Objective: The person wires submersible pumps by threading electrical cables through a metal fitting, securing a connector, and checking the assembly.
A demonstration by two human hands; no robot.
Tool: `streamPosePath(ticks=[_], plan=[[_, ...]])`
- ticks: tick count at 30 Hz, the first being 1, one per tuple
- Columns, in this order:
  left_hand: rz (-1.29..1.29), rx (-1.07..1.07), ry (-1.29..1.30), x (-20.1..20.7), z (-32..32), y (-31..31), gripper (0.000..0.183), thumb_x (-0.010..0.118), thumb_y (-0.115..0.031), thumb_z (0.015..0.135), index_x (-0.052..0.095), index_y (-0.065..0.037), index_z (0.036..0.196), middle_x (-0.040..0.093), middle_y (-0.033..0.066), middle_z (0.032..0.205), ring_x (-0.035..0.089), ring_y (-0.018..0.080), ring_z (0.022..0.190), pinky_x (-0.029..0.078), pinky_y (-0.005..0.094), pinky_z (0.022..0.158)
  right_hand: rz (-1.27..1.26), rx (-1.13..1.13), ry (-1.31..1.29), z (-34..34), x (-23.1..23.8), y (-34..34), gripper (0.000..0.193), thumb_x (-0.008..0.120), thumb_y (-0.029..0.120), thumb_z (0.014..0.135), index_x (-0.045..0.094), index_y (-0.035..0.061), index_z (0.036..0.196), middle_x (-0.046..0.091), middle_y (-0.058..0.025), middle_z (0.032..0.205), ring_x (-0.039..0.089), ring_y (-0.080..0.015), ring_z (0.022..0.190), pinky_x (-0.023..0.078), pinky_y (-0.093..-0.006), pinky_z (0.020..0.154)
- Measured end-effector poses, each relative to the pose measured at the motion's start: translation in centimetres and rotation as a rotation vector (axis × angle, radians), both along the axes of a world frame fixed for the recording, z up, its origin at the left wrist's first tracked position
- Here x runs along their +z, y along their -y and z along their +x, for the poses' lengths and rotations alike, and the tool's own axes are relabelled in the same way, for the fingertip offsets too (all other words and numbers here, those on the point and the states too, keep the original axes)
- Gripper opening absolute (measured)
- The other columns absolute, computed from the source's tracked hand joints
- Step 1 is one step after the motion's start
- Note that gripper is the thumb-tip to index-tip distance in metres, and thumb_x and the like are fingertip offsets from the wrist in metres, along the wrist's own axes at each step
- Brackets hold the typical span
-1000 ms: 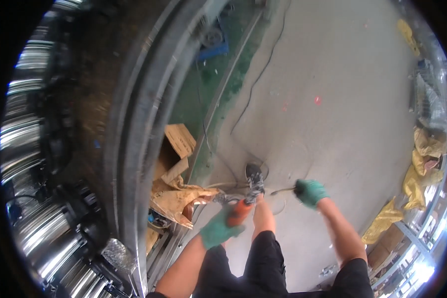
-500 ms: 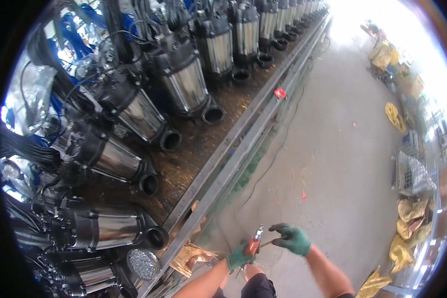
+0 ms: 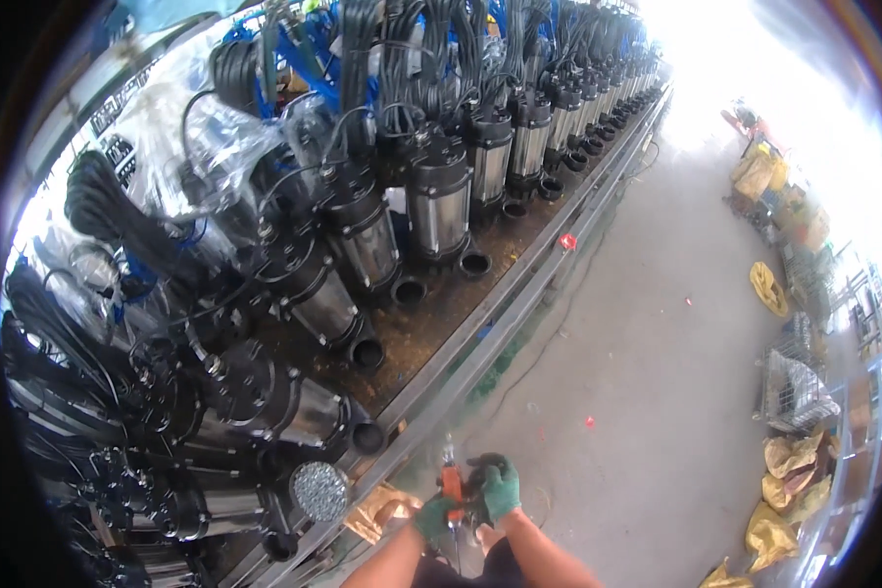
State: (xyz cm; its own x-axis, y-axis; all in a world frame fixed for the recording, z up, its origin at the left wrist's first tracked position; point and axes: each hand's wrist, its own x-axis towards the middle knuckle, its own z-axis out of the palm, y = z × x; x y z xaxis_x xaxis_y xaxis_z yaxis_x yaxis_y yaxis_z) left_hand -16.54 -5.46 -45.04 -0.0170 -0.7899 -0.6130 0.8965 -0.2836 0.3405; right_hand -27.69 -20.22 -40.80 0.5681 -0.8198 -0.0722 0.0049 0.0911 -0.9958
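Note:
In front of my body, my left hand, in a green glove, is wrapped round an orange-red power screwdriver whose metal tip points away from me. Close against the tool's right side is my right hand, also gloved, its dark-tipped fingers curled in toward the tool. What those fingers hold, if anything, is too small to make out. Left of my hands, a round container full of small metal fasteners sits near the bench edge, next to a black and steel pump.
Similar pumps with coiled black cables stand in a long row on the bench, edged by a metal rail. A red object rests on that rail. Yellow sacks and a wire basket line the right side.
My right hand has moved left and in to the screwdriver, its fingers now more curled. Both hands appear further left. The view has tilted up, showing more of the pump row.

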Motion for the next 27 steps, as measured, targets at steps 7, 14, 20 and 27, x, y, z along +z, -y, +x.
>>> streamPosePath(ticks=[7,14,20,27], plan=[[-0.252,0.001,-0.383,0.2,2.0,-3.2,0.056,0.061,-0.023,0.088,0.052,0.000,0.138,0.066,0.0196,0.126,0.066,0.0326,0.112,0.054,0.0453,0.098,-0.027,0.077,-0.140,-1.5,11.4,-11.3,0.030,0.051,-0.009,0.090,0.062,-0.0005,0.116,0.069,-0.0192,0.118,0.068,-0.0273,0.103,0.053,-0.0342,0.086],[-0.079,-0.035,-0.250,4.7,0.4,-6.5,0.050,0.065,-0.023,0.085,0.057,-0.001,0.129,0.070,0.0106,0.100,0.069,0.0206,0.080,0.057,0.0324,0.067,-0.547,0.592,-0.374,-7.5,11.7,-19.2,0.028,0.062,-0.005,0.076,0.062,-0.0001,0.104,0.054,-0.0223,0.137,0.037,-0.0521,0.140,0.031,-0.0529,0.119],[-0.110,-0.231,0.083,7.9,-0.2,-7.4,0.032,0.070,-0.020,0.081,0.062,-0.008,0.109,0.064,0.0010,0.086,0.063,0.0135,0.071,0.053,0.0295,0.061,-0.700,0.861,-0.467,-11.1,12.0,-20.4,0.036,0.065,0.006,0.078,0.064,0.0002,0.113,0.052,-0.0227,0.140,0.035,-0.0547,0.140,0.032,-0.0517,0.118],[-0.269,-0.460,0.872,10.8,-1.4,-8.5,0.028,0.068,-0.019,0.081,0.066,-0.001,0.102,0.064,0.0055,0.084,0.060,0.0135,0.074,0.049,0.0298,0.066,0.210,0.051,-0.401,-16.2,12.1,-11.7,0.030,0.057,0.013,0.100,0.060,0.0010,0.128,0.066,-0.0126,0.123,0.064,-0.0256,0.112,0.052,-0.0387,0.098]])
